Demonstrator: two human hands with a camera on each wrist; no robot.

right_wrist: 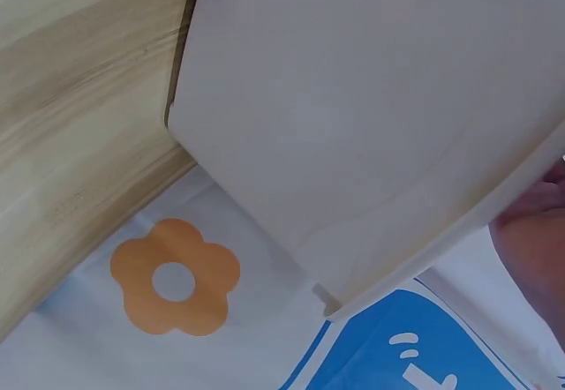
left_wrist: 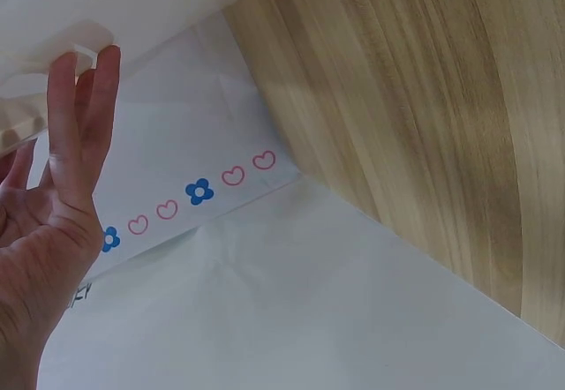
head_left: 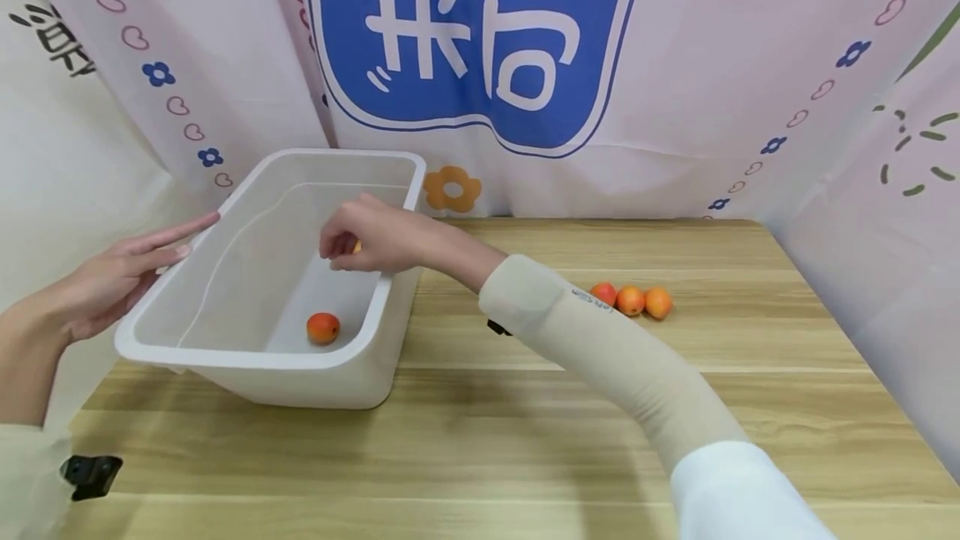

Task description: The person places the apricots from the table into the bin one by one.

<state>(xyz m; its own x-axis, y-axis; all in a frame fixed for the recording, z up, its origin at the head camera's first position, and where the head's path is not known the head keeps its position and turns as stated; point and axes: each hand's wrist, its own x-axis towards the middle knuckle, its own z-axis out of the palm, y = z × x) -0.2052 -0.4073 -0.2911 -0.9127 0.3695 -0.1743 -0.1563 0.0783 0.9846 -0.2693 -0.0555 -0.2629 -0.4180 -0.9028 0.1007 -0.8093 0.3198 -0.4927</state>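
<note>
A white plastic bin (head_left: 247, 361) stands at the left of the table, with one small red-orange fruit (head_left: 323, 328) lying on its floor. My left hand (head_left: 123, 273) rests against the bin's left rim, its fingers mostly straight; the left wrist view shows those fingers (left_wrist: 84, 116) at the bin's outer side. Over the bin's right rim reaches my right hand (head_left: 378, 236), fingers curled around a small orange fruit (head_left: 357, 247) that is mostly hidden. In the right wrist view, only part of the right hand (right_wrist: 534, 240) shows, beyond the rim.
Three more orange-red fruits, including the rightmost fruit (head_left: 658, 303), lie in a row on the wooden table (head_left: 525, 457), right of the bin and partly behind my right sleeve (head_left: 600, 340). A printed white curtain (head_left: 697, 90) hangs at the back.
</note>
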